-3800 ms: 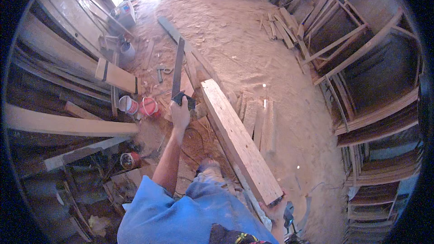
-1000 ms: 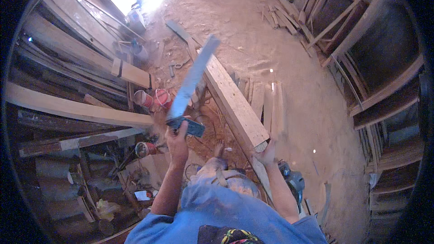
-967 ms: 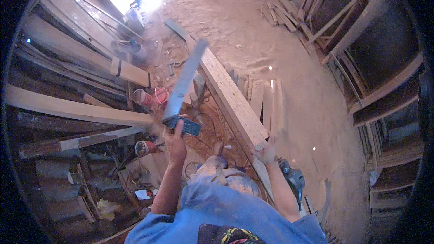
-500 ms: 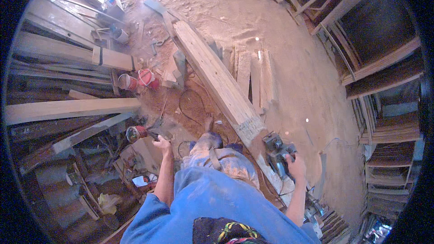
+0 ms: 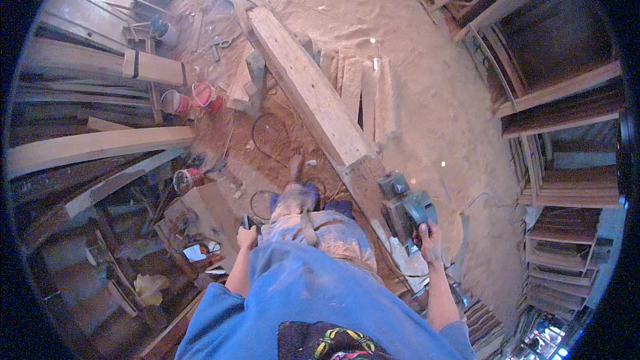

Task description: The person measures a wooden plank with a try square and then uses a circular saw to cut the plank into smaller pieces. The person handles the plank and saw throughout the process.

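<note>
- Grey-green and boxy, the electric planer (image 5: 405, 212) sits in our right hand (image 5: 429, 235), whose fingers are wrapped closed around its rear handle; the tool hangs just past the near end of the long plank (image 5: 308, 90), not yet resting on it.
- Our left hand (image 5: 247, 235) is down by our thigh, closed on a small dark object we cannot identify.
- To plane well, we should judge it best to set the front of the sole flat on the plank's end first, then bring the rest down level rather than tipped.
- The black cable (image 5: 267, 153) loops on the sawdust floor (image 5: 427, 93) beside the plank; we would keep it behind the tool's path.
- Our foot (image 5: 295, 168) stands close to the plank, so a steadier, wider stance seems wise.
- Loose boards (image 5: 367, 90) lie alongside, touching the plank's far side; they could jog it.
</note>
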Motion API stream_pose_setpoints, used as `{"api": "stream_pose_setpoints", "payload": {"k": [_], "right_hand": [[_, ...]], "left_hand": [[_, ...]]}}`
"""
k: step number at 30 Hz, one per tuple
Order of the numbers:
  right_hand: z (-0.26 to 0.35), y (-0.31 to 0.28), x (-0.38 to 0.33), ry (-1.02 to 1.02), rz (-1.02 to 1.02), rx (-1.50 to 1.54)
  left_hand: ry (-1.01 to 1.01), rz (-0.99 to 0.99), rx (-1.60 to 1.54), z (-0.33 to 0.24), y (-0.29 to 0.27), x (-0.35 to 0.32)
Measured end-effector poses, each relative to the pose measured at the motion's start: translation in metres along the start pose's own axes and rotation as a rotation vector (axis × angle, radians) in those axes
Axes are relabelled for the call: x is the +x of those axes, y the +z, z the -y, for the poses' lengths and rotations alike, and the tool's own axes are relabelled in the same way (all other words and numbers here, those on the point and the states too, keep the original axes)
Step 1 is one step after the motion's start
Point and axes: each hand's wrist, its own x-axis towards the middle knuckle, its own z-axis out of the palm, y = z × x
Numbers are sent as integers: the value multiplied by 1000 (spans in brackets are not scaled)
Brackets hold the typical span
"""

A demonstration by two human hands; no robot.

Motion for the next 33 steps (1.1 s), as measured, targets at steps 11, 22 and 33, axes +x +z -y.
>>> {"api": "stream_pose_setpoints", "payload": {"k": [11,22,33], "right_hand": [[150,65,45,-160,143,202],[189,82,74,-135,117,207],[199,83,80,-120,144,163]], "left_hand": [[161,91,-17,-28,11,15],[128,139,-34,-23,18,-3],[69,134,29,13,43,9]]}}
